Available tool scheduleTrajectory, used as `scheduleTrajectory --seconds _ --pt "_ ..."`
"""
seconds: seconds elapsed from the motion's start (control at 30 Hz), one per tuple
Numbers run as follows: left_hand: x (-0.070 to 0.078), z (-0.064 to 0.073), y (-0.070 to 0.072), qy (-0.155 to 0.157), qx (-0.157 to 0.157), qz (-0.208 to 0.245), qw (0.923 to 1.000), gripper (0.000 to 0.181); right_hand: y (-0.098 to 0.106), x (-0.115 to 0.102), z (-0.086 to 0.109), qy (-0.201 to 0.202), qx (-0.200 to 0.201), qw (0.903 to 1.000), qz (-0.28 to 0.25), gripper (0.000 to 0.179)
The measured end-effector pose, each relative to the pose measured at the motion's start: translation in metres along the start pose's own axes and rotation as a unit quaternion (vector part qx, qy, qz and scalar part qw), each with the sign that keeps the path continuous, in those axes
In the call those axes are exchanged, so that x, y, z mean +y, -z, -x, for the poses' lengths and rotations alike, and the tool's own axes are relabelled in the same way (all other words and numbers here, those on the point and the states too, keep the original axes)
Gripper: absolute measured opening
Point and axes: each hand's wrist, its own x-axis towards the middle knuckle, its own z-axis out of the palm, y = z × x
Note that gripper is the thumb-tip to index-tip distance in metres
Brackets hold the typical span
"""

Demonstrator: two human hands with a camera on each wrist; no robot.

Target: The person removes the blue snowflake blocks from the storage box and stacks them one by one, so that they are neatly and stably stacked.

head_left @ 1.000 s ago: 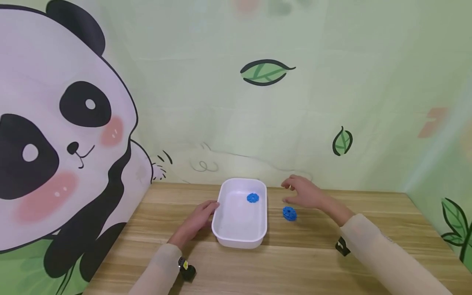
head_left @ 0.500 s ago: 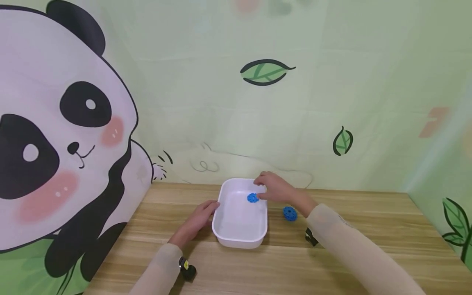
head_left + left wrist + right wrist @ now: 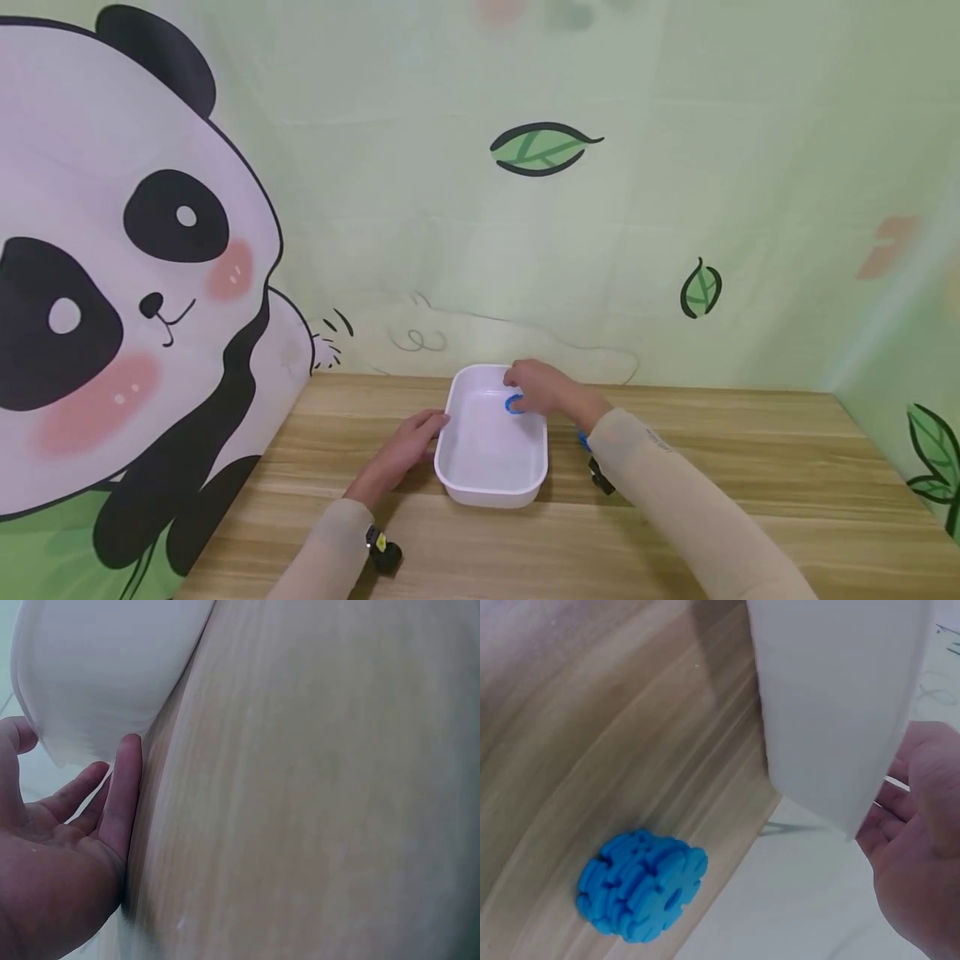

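A white rectangular tray (image 3: 491, 498) stands on the wooden table. My left hand (image 3: 401, 450) rests at its left wall; in the left wrist view the hand's fingers (image 3: 124, 780) reach to the tray's outer side. My right hand (image 3: 546, 387) reaches over the tray's right rim, thumb and fingers apart, with the thumb overlapping a blue notched disc (image 3: 508, 403) inside. In the right wrist view the tray wall hides the fingertips. A stack of several blue snowflake-shaped discs (image 3: 641, 885) sits on the table right of the tray, mostly covered by the right forearm in the head view.
The wooden table (image 3: 750, 467) ends at a green printed backdrop (image 3: 390, 208) with a panda (image 3: 187, 308) on the left and leaves. A small black wrist camera (image 3: 386, 557) hangs at the left sleeve, another wrist camera (image 3: 600, 477) at the right.
My right hand has moved left from above the stack of blue discs, over the tray's right rim, to the disc inside. My left hand stays at the tray.
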Motion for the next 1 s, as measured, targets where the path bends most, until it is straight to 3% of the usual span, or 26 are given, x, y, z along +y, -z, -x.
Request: scheduleTrajectory --seconds 0.37,0.7,1.0 --pt "-0.002 0.001 0.001 0.004 -0.012 -0.008 0.9999 0.057 -0.011 -0.005 -0.005 -0.013 -0.034 0.9979 0.052 0.014" --pt "-0.004 -0.002 0.002 0.001 -0.016 -0.003 0.9999 0.058 -0.018 -0.008 -0.006 -0.013 -0.053 0.9909 0.122 0.009" --pt "-0.005 -0.003 0.004 0.007 -0.016 -0.003 0.9998 0.059 -0.016 -0.006 -0.006 0.002 -0.035 0.9973 0.065 0.019"
